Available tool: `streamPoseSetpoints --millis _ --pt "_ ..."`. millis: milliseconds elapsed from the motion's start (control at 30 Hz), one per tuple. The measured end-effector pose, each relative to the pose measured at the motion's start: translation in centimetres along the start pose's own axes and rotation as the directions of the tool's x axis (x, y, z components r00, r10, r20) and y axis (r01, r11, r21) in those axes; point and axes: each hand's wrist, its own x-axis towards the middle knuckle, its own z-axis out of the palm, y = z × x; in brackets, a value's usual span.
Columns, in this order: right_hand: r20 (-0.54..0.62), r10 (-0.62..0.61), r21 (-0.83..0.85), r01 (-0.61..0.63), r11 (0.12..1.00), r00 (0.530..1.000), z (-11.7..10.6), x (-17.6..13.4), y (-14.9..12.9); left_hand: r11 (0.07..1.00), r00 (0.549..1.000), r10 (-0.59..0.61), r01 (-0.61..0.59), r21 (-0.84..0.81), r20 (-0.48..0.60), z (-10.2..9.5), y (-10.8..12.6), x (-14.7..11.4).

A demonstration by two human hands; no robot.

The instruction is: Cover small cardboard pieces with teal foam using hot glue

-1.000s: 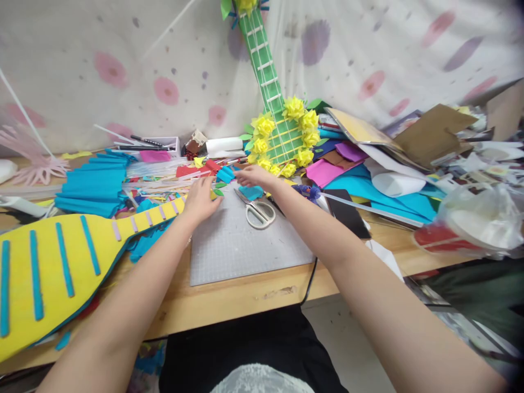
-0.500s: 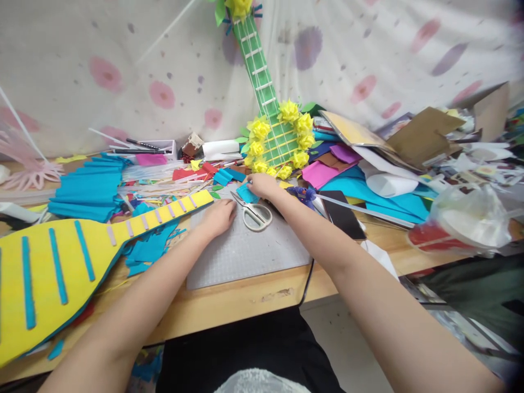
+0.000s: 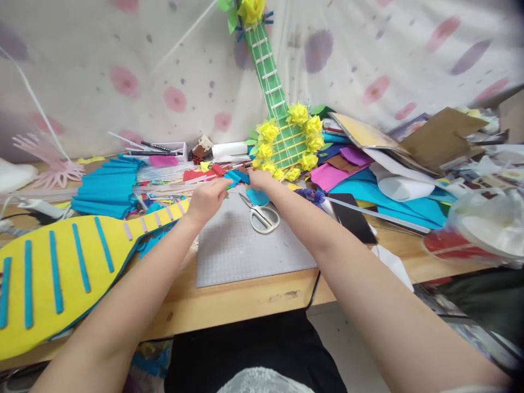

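My left hand (image 3: 208,200) is raised a little above the back left of the grey cutting mat (image 3: 245,259), its fingers curled in a pinch. What is between them, if anything, I cannot make out. My right hand (image 3: 261,180) is closed at the near end of a strip of blue crepe paper (image 3: 235,177), its fingertips partly hidden. Scissors (image 3: 264,219) with pale handles lie on the mat below it, blades slightly apart. Beside the blades is a loose blue paper piece (image 3: 257,197). A yellow paper guitar-like shape (image 3: 61,273) with blue strips lies under my left forearm.
A green paper guitar (image 3: 273,93) with yellow flowers leans on the back curtain. At right are a blue glue gun (image 3: 311,195), a black phone (image 3: 352,217), and a bag-covered red bucket (image 3: 454,234). Pleated blue paper (image 3: 107,185) lies left.
My left hand has lifted off the mat and curled its fingers. My right hand has moved off the blue piece by the scissors to the strip behind. The view has shifted left.
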Motion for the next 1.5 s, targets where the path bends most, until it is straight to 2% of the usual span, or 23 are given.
streamPoseSetpoints --millis 133,233,367,433,533,600,633,700,767,867,1000,1067,1200,1300,1500 --pt "-0.105 -0.004 0.006 0.005 1.000 0.994 -0.8 0.3 0.0 0.985 0.981 -0.164 0.169 0.035 -0.099 -2.5 -2.5 0.9" --pt "-0.232 0.020 0.035 -0.012 0.999 0.972 -2.4 0.0 0.1 0.969 0.969 -0.213 0.226 0.097 -0.125 -3.1 -5.3 1.0" --pt "-0.378 0.120 0.170 -0.058 0.984 0.918 -4.9 -0.7 -0.5 0.939 0.966 -0.256 0.259 0.228 -0.044 -2.3 -8.0 0.8" --pt "-0.361 0.141 0.301 -0.028 0.953 0.922 -5.6 -1.4 -1.2 0.931 0.962 -0.270 0.252 0.266 0.034 -1.6 -8.3 0.7" --pt "-0.203 0.078 0.521 0.040 0.852 0.976 -4.7 -3.0 -2.7 0.942 0.968 -0.243 0.220 0.252 0.064 -0.7 -7.2 0.3" --pt "-0.091 0.005 0.620 0.053 0.783 0.996 -3.1 -4.3 -3.8 0.944 0.968 -0.250 0.245 0.223 -0.004 0.0 -5.7 -0.2" --pt "-0.047 -0.024 0.643 0.048 0.764 0.999 -2.1 -4.9 -4.2 0.945 0.960 -0.275 0.280 0.169 -0.056 0.4 -4.8 -0.5" --pt "0.006 -0.057 0.659 0.038 0.751 0.998 -0.2 -6.2 -4.9 0.951 0.951 -0.296 0.302 0.071 -0.087 1.4 -2.9 -1.4" --pt "0.006 -0.054 0.649 0.038 0.760 0.999 1.2 -7.3 -5.2 0.971 0.971 -0.239 0.238 -0.031 -0.020 2.4 -1.2 -2.6" --pt "-0.020 -0.030 0.625 0.036 0.780 0.999 2.1 -8.1 -5.1 0.976 0.990 -0.097 0.115 -0.185 0.104 3.7 0.3 -4.4" --pt "-0.050 -0.003 0.571 0.031 0.821 0.999 2.5 -8.3 -4.8 0.966 0.968 0.013 0.053 -0.254 0.249 4.4 0.9 -6.0" --pt "-0.092 0.010 0.552 0.043 0.833 0.996 2.8 -8.3 -4.9 0.965 0.965 0.002 0.067 -0.252 0.263 4.5 0.8 -6.3" --pt "-0.195 0.065 0.525 0.048 0.850 0.979 3.2 -9.1 -4.8 0.972 0.970 -0.098 0.142 -0.188 0.224 4.7 0.6 -6.5" --pt "-0.206 0.092 0.442 0.008 0.897 0.974 3.0 -10.1 -4.2 0.977 0.967 -0.125 0.159 -0.141 0.224 4.5 0.8 -6.4" --pt "-0.185 0.040 0.200 -0.002 0.980 0.982 2.8 -11.4 -3.4 0.979 0.953 -0.136 0.171 -0.107 0.271 4.4 1.0 -6.4"
